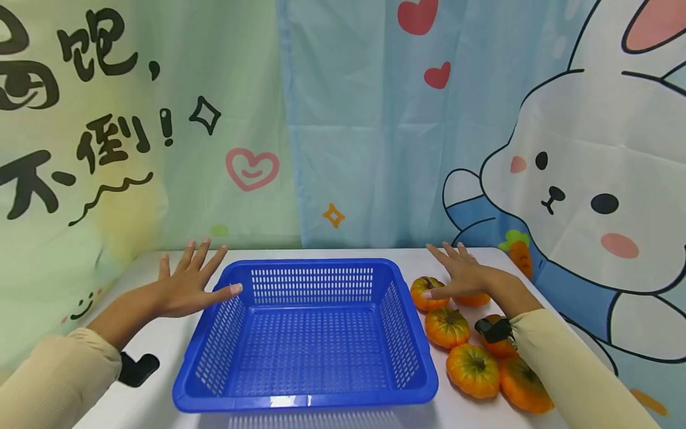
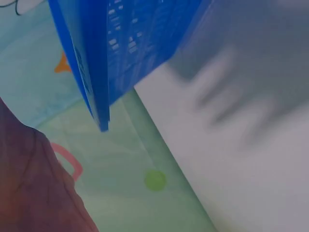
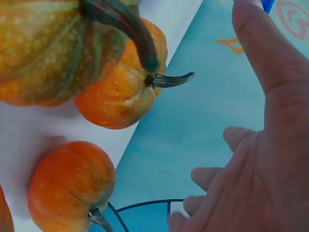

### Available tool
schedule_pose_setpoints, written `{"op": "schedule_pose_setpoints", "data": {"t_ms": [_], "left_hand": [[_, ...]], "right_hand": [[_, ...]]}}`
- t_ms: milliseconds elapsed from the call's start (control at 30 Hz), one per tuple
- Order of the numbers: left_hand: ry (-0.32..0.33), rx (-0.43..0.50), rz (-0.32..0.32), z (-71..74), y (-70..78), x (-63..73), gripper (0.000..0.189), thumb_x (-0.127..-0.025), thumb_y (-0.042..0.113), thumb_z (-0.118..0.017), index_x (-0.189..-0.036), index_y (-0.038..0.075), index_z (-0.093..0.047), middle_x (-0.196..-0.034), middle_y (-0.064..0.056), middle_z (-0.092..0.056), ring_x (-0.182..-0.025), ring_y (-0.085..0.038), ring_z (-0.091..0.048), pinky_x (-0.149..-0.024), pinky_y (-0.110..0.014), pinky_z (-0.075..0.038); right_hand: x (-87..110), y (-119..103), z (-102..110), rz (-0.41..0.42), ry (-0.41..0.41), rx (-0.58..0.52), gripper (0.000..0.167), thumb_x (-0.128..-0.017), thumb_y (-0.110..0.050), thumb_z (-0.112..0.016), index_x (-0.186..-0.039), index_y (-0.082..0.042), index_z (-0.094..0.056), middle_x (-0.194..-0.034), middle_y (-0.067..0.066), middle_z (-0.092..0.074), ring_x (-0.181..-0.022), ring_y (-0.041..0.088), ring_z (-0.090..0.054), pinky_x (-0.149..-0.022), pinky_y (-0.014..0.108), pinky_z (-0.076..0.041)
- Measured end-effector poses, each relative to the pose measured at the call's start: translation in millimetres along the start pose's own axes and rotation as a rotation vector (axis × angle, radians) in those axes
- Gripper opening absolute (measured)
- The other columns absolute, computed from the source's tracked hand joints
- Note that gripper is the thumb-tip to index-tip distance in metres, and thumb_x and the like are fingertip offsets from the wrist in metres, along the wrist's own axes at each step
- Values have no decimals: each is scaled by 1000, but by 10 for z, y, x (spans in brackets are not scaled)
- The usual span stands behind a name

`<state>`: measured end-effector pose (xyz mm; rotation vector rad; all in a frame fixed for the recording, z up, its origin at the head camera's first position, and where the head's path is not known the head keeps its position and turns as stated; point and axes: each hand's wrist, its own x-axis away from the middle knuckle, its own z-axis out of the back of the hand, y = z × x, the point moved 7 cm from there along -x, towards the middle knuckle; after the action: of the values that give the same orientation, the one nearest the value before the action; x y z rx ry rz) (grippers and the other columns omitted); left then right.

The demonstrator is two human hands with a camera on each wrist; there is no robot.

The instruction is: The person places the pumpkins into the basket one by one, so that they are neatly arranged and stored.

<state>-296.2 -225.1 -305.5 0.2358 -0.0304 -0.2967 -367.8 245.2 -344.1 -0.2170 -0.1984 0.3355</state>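
Observation:
A blue plastic basket [image 1: 311, 402] with slotted walls stands on the table, nothing inside it. Over its left side my left hand [image 1: 187, 286] is spread, fingers apart, the thumb by the rim; it holds nothing. To the right of the basket lie several small orange pumpkins [image 1: 473, 370], some streaked green. Above the farther ones hovers my right hand [image 1: 461, 271], fingers straight and spread, holding nothing. It partly hides two of them in the head view. The right wrist view shows a stemmed pumpkin [image 3: 72, 186] below that hand, apart from the fingers.
The white table [image 1: 145, 357] ends at a printed curtain [image 1: 343, 119] just behind the basket. That curtain carries a rabbit drawing [image 1: 579, 179] on the right. A black wrist strap piece [image 1: 138, 369] juts from the left sleeve.

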Motion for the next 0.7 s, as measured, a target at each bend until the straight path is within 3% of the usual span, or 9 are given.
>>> {"op": "schedule_pose_setpoints", "data": {"t_ms": [233,500,700], "left_hand": [[9,37,-30,-72,96,111,98,-88,66,-47,-154,-1,-16,-157,-29,2,-141,-51,8,-98,-72,17],[7,217,-87,-191,106,260,99,-91,55,-53,-149,-13,-12,-156,-32,1,-141,-50,6,-105,-67,12],[-10,325,-114,-293,96,407,95,-92,46,-56,-151,-11,-6,-158,-27,6,-142,-47,9,-107,-66,7]], "right_hand": [[-6,-44,-55,53,-39,-104,106,-78,-63,-66,-154,-3,-22,-153,36,-12,-138,57,-9,-100,75,-14],[-30,-7,-137,58,-107,-230,83,-87,-53,-64,-147,-2,-39,-145,29,-38,-128,53,-39,-99,64,-35],[-36,37,-166,82,-110,-274,74,-89,-43,-67,-142,5,-45,-137,30,-48,-125,50,-45,-97,58,-41]]}}
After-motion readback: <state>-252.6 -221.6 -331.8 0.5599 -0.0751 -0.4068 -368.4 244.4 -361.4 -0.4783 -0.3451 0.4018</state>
